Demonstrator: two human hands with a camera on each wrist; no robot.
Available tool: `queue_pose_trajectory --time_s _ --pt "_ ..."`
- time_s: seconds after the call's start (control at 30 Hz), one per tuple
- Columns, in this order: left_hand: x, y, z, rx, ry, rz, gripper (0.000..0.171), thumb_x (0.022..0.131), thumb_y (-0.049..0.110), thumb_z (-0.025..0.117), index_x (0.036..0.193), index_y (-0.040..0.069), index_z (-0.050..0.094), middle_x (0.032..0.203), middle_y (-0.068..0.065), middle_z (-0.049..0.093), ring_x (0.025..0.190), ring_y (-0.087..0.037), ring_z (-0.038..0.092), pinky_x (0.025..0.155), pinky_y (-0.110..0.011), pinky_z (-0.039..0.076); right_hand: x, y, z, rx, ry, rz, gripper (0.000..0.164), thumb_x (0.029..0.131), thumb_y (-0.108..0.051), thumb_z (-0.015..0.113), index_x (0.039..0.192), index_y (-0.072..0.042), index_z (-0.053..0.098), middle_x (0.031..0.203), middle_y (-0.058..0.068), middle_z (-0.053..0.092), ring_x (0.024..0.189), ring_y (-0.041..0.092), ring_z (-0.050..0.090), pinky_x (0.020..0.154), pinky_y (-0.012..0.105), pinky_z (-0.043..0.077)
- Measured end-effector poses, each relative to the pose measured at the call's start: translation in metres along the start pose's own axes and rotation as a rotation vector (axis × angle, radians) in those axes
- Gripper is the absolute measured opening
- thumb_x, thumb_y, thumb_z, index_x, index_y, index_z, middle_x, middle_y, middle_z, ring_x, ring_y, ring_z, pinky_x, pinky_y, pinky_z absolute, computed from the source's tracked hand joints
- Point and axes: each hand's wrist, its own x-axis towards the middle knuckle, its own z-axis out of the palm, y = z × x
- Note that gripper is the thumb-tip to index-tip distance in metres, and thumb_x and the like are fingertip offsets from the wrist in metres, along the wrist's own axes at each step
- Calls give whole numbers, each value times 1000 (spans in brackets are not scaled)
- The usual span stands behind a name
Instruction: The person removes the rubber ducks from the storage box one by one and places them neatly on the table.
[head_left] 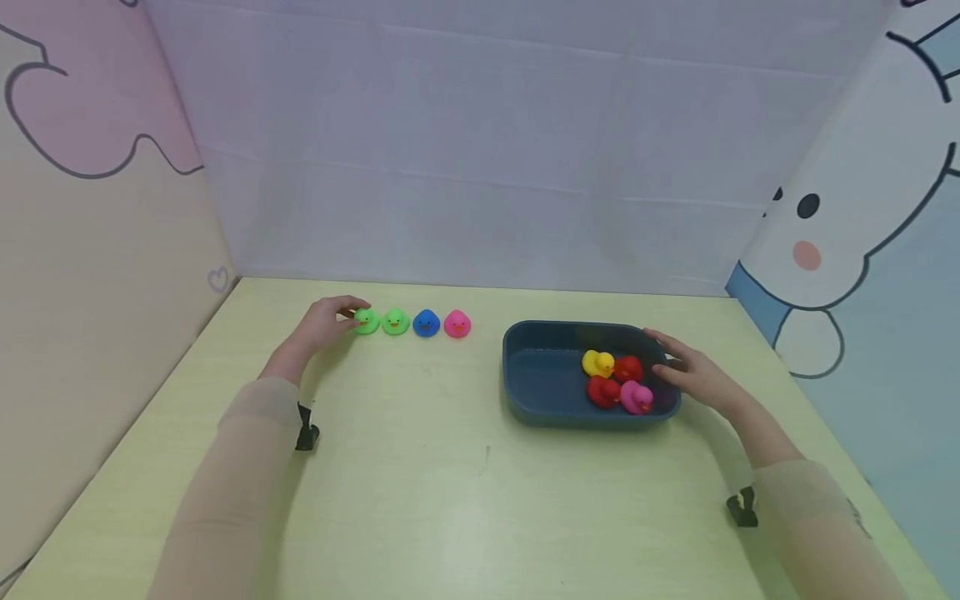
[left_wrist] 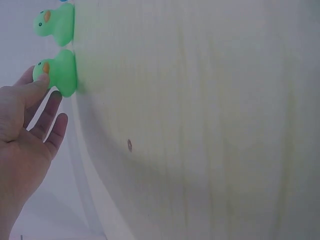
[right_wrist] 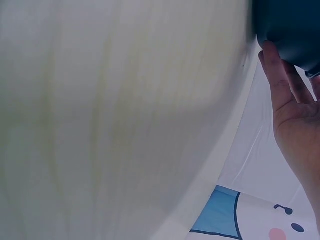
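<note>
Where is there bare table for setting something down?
Bare: the table in front of the duck row and tray, between the sleeves; also the tray's left side, inside. Crowded: the tray's right side, with four ducks.

The leftmost duck (head_left: 367, 322) is pinched by the left hand (head_left: 324, 322); the tray (head_left: 543, 379) (four ducks (head_left: 602, 392) inside) is gripped by the right hand (head_left: 699, 377).

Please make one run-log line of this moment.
left hand: pinches leftmost green duck; right hand: touches tray; row also: green, blue, pink; tray: yellow, two red, pink ducks
</note>
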Motion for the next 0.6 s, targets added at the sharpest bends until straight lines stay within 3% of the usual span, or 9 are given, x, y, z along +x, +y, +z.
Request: queue_pose_trajectory --time_s 0.6 --pt "-10 10 -6 9 44 36 42 93 3 55 134 5 48 134 -20 51 120 -38 48 101 -56 34 -1 1 1 4 -10 -2 62 98 -19 49 151 -9 18 153 26 17 128 58 28 96 62 37"
